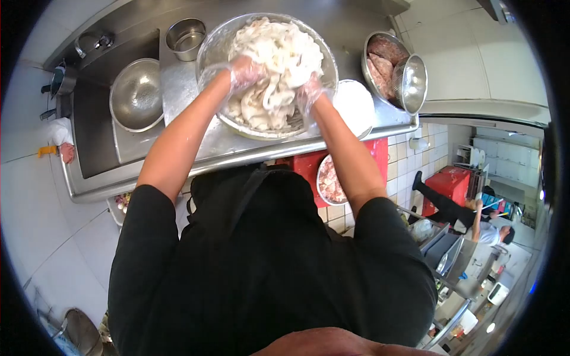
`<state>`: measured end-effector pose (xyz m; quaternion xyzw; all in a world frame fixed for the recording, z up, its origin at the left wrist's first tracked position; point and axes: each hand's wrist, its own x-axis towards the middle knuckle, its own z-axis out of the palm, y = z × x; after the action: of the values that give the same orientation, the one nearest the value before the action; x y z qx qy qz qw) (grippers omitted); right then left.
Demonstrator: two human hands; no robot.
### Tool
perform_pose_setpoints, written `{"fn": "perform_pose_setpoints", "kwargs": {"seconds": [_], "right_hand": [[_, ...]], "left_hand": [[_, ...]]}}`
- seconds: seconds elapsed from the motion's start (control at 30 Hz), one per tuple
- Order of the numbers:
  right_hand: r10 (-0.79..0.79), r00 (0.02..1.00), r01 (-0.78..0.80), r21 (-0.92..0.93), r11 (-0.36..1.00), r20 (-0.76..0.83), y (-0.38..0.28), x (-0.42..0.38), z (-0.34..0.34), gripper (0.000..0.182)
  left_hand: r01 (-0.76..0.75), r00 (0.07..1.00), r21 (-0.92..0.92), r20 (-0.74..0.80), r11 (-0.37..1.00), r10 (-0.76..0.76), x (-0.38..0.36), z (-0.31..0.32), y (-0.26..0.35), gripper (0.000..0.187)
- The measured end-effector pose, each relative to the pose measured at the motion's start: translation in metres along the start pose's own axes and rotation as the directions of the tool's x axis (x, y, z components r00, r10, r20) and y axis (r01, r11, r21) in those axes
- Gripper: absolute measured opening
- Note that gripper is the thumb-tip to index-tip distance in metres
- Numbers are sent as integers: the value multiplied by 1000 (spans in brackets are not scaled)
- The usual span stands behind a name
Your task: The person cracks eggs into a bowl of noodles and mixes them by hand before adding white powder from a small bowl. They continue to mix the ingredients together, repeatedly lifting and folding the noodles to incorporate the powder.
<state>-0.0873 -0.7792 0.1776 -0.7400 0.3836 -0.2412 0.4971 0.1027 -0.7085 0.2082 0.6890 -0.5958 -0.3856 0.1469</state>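
Note:
A large metal bowl (209, 44) on the steel counter holds a heap of pale, wet, coated strips that look like raw meat (276, 50). Both hands wear clear plastic gloves and work inside the bowl. My left hand (246, 72) grips the strips at the left of the heap, its fingertips partly sunk in them. On the opposite side, my right hand (309, 92) closes around more strips near the rim, with its fingers largely hidden. Between the hands, some strips hang down in folds over the lower part of the heap.
Right of the bowl stand a white round container (354, 107) and a metal bowl of raw meat (380, 65) with a colander (409, 84). At left are a small pot (186, 38) and a sink with a basin (136, 95). Below sits another meat bowl (331, 181); a person (460, 210) is farther right.

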Motion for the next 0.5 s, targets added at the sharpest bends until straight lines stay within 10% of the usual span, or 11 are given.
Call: {"fn": "perform_pose_setpoints", "kwargs": {"seconds": [0.1,0.2,0.27,0.33,0.37,0.5], "right_hand": [[-177,983,182,-373,910,48,-8,25,-14,37],[109,947,133,-677,724,302,-20,23,-36,38],[479,753,152,-828,540,451,-56,1,-46,41],[511,680,446,-850,282,526,-52,-27,-40,28],[414,599,596,-727,340,685,-14,-33,-46,30],[554,662,421,-862,283,506,-39,-44,0,30]], "left_hand": [[78,997,105,-21,991,-76,-7,-24,17,49],[155,948,341,211,927,-236,-21,-39,29,54],[-196,977,589,186,784,105,-28,-7,-23,46],[-307,949,726,189,615,251,-45,8,-31,43],[-271,960,761,164,590,228,-61,8,-10,45],[-162,935,783,317,600,-161,-54,26,22,45]]}}
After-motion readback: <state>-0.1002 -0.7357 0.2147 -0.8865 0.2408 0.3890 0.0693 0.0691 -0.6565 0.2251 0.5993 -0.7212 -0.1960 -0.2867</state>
